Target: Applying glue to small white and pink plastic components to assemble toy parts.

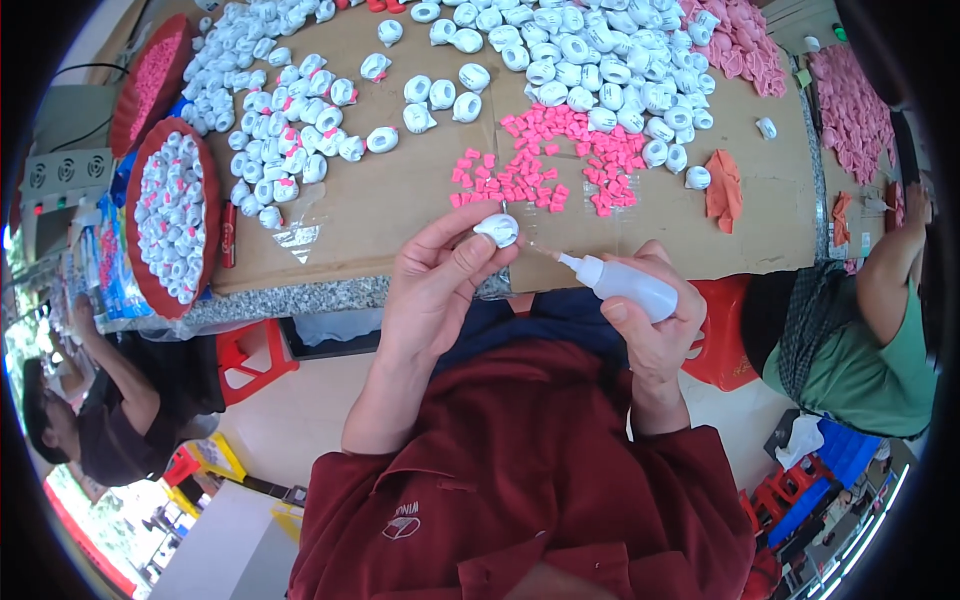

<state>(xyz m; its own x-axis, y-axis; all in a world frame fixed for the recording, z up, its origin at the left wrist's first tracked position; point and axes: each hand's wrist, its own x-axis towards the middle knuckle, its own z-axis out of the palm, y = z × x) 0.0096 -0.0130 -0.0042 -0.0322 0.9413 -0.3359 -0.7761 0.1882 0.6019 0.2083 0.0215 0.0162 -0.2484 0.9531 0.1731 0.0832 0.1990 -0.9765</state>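
Near the table's front edge, my left hand [440, 275] pinches a small white rounded plastic piece [497, 230] between thumb and fingers. My right hand [655, 310] is wrapped round a translucent squeeze bottle [638, 288] with a white cap and a narrow tip. The bottle lies tilted, its tip pointing left toward the white piece, with a gap between them. Just beyond my hands, small bright pink pieces [535, 165] are scattered on the cardboard. Farther back is a large heap of similar white pieces [590, 60]. To the left, a group of white pieces [290, 130] shows pink parts on some.
Brown cardboard [400, 225] covers the granite-edged table. A red bowl [208, 240] of white pieces and another bowl [135, 120] of pink ones stand left. An orange cloth [724, 192] lies right, and pale pink parts [745, 50] behind it. People sit on both sides.
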